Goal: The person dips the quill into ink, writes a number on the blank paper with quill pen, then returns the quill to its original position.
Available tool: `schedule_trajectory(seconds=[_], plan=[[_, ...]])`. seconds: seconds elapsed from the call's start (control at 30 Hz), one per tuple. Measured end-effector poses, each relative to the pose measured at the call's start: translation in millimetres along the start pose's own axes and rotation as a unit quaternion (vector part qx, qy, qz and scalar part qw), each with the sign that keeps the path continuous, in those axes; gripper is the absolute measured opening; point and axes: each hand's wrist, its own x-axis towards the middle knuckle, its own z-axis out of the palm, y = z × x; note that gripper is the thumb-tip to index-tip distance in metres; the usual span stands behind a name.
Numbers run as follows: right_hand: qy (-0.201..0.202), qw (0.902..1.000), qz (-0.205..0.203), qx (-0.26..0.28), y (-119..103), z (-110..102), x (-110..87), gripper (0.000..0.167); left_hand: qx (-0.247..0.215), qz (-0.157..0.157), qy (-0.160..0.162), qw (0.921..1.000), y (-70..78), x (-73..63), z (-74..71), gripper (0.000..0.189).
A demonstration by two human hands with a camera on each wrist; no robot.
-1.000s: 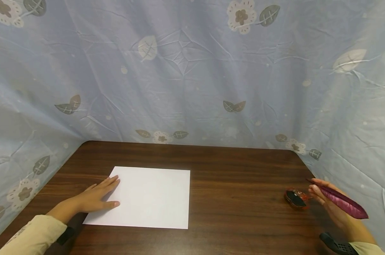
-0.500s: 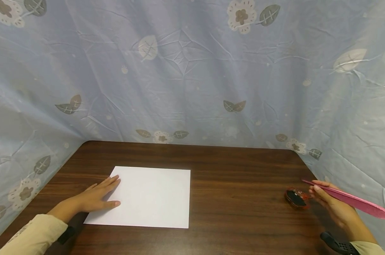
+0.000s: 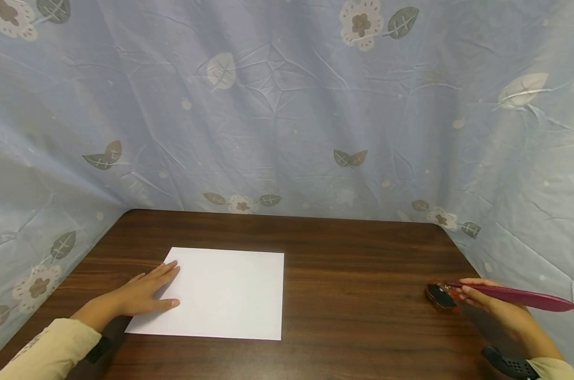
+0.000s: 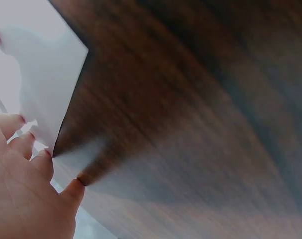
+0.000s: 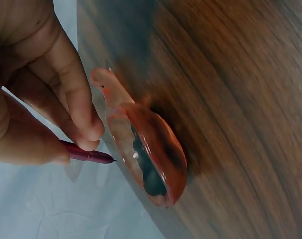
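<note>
A sheet of white paper [image 3: 234, 295] lies on the left part of the table. My left hand [image 3: 141, 295] rests on its left side, fingers spread; in the left wrist view the fingertips lie along the paper's [image 4: 46, 64] edge. At the far right, my right hand [image 3: 500, 311] pinches a magenta feather quill pen [image 3: 538, 298] between thumb and fingers, the feather trailing right. Its dark tip points at a small translucent orange dish [image 3: 440, 296] with a handle. In the right wrist view, the pen [image 5: 88, 154] ends close beside the dish's rim, and dark liquid [image 5: 152, 177] shows inside.
The brown wood-grain table [image 3: 353, 285] has rounded back corners. Pale blue floral cloth [image 3: 277, 116] hangs behind it and along both sides. A dark band [image 3: 507, 364] circles the right wrist, next to a cream sleeve [image 3: 550, 368].
The quill pen in my right hand has turned and its tip has come left and down, over the dish. The left hand and paper stay in place.
</note>
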Motion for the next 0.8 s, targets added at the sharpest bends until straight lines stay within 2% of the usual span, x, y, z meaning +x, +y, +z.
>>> schedule_trajectory(seconds=[0.13,0.2,0.47,0.6,0.8], plan=[[0.017,0.9978,0.033,-0.054,-3.8,-2.5,-0.9,0.033,0.004,0.004,0.001,1.0,0.1,-0.3,-0.7,0.086],[0.018,0.9968,0.037,-0.068,-4.9,-3.0,-0.7,0.034,0.004,0.005,0.002,1.0,0.8,-0.7,-1.2,0.085],[-0.037,0.9955,0.051,-0.071,-9.3,-3.3,5.0,0.044,-0.001,0.008,0.003,1.0,2.7,-1.3,-1.9,0.085],[-0.064,0.9935,0.06,-0.073,-13.3,-1.5,8.7,0.043,-0.007,0.004,0.0,1.0,2.0,-0.9,-1.1,0.086],[-0.045,0.9857,0.067,-0.148,-17.2,3.4,12.4,0.037,-0.015,0.004,0.0,0.9999,0.5,-0.4,-0.3,0.087]])
